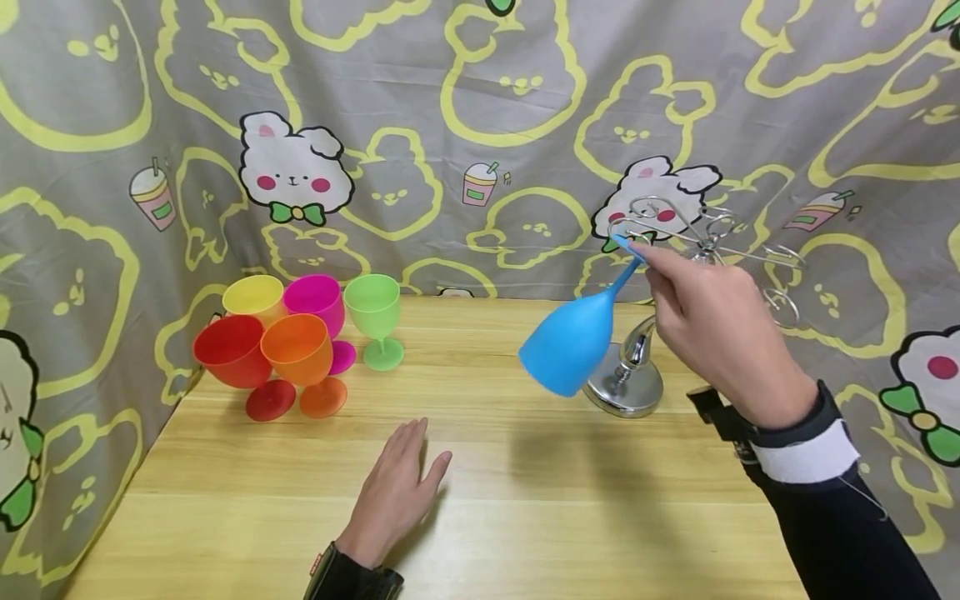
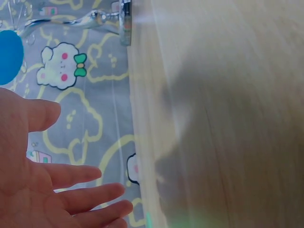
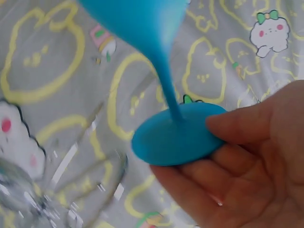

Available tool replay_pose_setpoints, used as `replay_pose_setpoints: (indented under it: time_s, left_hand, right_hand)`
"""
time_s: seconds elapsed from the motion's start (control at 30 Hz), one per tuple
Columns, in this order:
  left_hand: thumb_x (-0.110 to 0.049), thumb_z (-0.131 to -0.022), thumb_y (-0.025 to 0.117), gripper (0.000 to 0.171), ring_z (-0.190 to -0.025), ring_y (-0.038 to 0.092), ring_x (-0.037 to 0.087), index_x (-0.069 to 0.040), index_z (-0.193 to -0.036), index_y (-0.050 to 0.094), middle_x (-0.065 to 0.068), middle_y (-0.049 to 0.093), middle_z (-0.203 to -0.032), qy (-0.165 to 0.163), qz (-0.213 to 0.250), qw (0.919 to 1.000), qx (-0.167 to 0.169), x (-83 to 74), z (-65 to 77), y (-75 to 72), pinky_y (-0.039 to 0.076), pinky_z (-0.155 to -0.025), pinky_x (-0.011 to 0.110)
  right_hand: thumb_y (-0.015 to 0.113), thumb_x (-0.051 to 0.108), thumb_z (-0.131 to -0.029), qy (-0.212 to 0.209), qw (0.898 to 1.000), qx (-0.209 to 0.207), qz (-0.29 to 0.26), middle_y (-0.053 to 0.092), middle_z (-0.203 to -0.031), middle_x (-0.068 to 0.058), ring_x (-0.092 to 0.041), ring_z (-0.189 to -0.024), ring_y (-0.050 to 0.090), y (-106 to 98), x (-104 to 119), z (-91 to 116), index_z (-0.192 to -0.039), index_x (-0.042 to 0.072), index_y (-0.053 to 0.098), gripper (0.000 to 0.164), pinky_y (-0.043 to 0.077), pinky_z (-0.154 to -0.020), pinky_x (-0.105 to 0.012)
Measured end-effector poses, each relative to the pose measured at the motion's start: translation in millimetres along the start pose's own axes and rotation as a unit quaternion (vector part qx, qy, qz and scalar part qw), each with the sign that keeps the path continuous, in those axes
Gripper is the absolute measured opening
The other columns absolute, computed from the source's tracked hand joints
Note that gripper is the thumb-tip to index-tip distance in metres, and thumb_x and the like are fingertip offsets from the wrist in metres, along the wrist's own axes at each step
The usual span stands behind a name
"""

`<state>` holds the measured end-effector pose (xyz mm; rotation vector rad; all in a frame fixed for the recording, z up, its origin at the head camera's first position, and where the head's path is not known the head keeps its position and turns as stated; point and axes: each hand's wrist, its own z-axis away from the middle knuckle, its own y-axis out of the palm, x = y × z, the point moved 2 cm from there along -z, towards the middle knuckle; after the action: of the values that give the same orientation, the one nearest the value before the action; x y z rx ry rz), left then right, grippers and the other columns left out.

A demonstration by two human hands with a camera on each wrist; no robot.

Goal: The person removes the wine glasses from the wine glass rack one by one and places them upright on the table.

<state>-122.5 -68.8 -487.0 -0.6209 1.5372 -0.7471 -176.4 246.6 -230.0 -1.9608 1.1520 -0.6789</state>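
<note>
My right hand (image 1: 720, 325) pinches a blue plastic goblet (image 1: 573, 342) by its foot (image 3: 166, 142), thumb on one face and fingers on the other. The goblet hangs tilted above the table, its bowl down and to the left. Close by is a chrome goblet rack (image 1: 626, 396) with a round base, a curved stem and looped wire arms; the foot overlaps these arms in the head view. My left hand (image 1: 397, 487) is low over the front middle of the table, fingers straight and thumb spread, holding nothing.
At the table's back left stand several upright goblets: a red one (image 1: 228, 354), an orange one (image 1: 297, 354), a yellow one (image 1: 253, 298), a magenta one (image 1: 318, 304) and a green one (image 1: 373, 308). A grey cartoon-print curtain (image 1: 420, 75) hangs behind the wooden table (image 1: 480, 533).
</note>
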Motion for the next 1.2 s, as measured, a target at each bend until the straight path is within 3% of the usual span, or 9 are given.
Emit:
replay_pose_setpoints:
  time_s: [0.2,0.37,0.47,0.63,0.73,0.83,0.97,1.07,1.2]
  left_hand:
    - [-0.041,-0.111,0.060,0.070,-0.158,0.039,0.044,0.003,-0.162,0.043,0.025,0.043,-0.168,0.008,0.010,0.9999,-0.007,-2.4,-1.0,-0.2,0.033,-0.130,0.064]
    - [-0.039,-0.111,0.060,0.067,-0.159,0.038,0.044,0.002,-0.162,0.043,0.024,0.043,-0.169,0.015,0.022,0.9996,-0.013,-5.6,-1.9,-0.9,0.032,-0.131,0.063]
    - [-0.037,-0.111,0.059,0.065,-0.159,0.039,0.044,0.002,-0.161,0.045,0.024,0.044,-0.168,0.020,0.030,0.9991,-0.022,-7.9,-2.2,-1.8,0.033,-0.130,0.063]
    - [-0.036,-0.111,0.060,0.062,-0.158,0.040,0.042,-0.001,-0.161,0.047,0.022,0.046,-0.168,0.023,0.051,0.9977,-0.037,-12.0,-3.0,-2.9,0.034,-0.130,0.063]
    - [-0.034,-0.111,0.061,0.060,-0.158,0.041,0.041,-0.003,-0.161,0.048,0.020,0.047,-0.167,0.027,0.069,0.9964,-0.040,-14.8,-4.0,-2.8,0.036,-0.129,0.063]
    - [-0.029,-0.109,0.064,0.059,-0.158,0.042,0.041,-0.004,-0.161,0.048,0.019,0.048,-0.167,0.034,0.092,0.9943,-0.042,-17.9,-5.7,-2.1,0.036,-0.127,0.066]
    - [-0.018,-0.107,0.068,0.060,-0.157,0.043,0.040,-0.010,-0.163,0.048,0.013,0.049,-0.167,0.052,0.127,0.9895,-0.045,-23.1,-7.6,-1.2,0.038,-0.124,0.070]
    - [-0.009,-0.104,0.069,0.062,-0.152,0.050,0.039,-0.015,-0.162,0.049,0.010,0.055,-0.162,0.071,0.142,0.9858,-0.053,-26.2,-7.2,-0.6,0.044,-0.120,0.070]
    - [0.001,-0.097,0.072,0.061,-0.140,0.060,0.041,-0.006,-0.155,0.054,0.015,0.063,-0.149,0.094,0.142,0.9823,-0.077,-28.9,-5.5,0.9,0.052,-0.113,0.067]
  right_hand:
    - [0.063,-0.001,-0.105,0.008,0.996,-0.030,-0.078,0.060,-0.070,-0.005,-0.004,-0.047,0.029,25.0,3.8,25.8,-0.135,0.002,0.073,0.032,0.024,-0.041,-0.021]
    - [0.068,-0.004,-0.101,0.045,0.991,-0.026,-0.127,0.069,-0.075,-0.010,-0.002,-0.049,0.039,60.7,-2.3,54.1,-0.128,-0.002,0.074,0.028,0.030,-0.040,-0.018]
    - [0.068,-0.004,-0.101,0.085,0.982,-0.011,-0.168,0.074,-0.080,-0.013,-0.002,-0.051,0.045,82.6,-5.6,71.1,-0.126,-0.003,0.075,0.026,0.036,-0.041,-0.018]
    - [0.067,0.000,-0.103,0.156,0.965,0.002,-0.211,0.072,-0.076,-0.008,-0.002,-0.054,0.047,114.4,-6.6,91.2,-0.125,0.000,0.076,0.024,0.039,-0.047,-0.021]
    - [0.066,0.003,-0.104,0.210,0.946,0.019,-0.244,0.078,-0.084,-0.010,-0.004,-0.063,0.058,131.4,-3.3,99.5,-0.127,0.000,0.075,0.025,0.046,-0.057,-0.020]
    - [0.064,0.005,-0.106,0.270,0.911,0.046,-0.307,0.082,-0.102,-0.017,-0.013,-0.082,0.073,147.7,3.6,106.0,-0.133,-0.002,0.072,0.028,0.057,-0.070,-0.019]
    - [0.058,0.004,-0.109,0.328,0.843,0.075,-0.420,0.079,-0.119,-0.026,-0.028,-0.107,0.079,167.8,17.0,113.4,-0.139,-0.007,0.066,0.033,0.066,-0.088,-0.024]
    - [0.055,0.003,-0.110,0.362,0.789,0.089,-0.488,0.077,-0.123,-0.028,-0.028,-0.109,0.079,181.0,29.1,119.1,-0.139,-0.008,0.065,0.033,0.066,-0.092,-0.027]
    - [0.055,0.004,-0.109,0.393,0.734,0.106,-0.544,0.078,-0.120,-0.024,-0.017,-0.098,0.078,196.5,44.8,126.9,-0.138,-0.007,0.065,0.032,0.067,-0.089,-0.029]
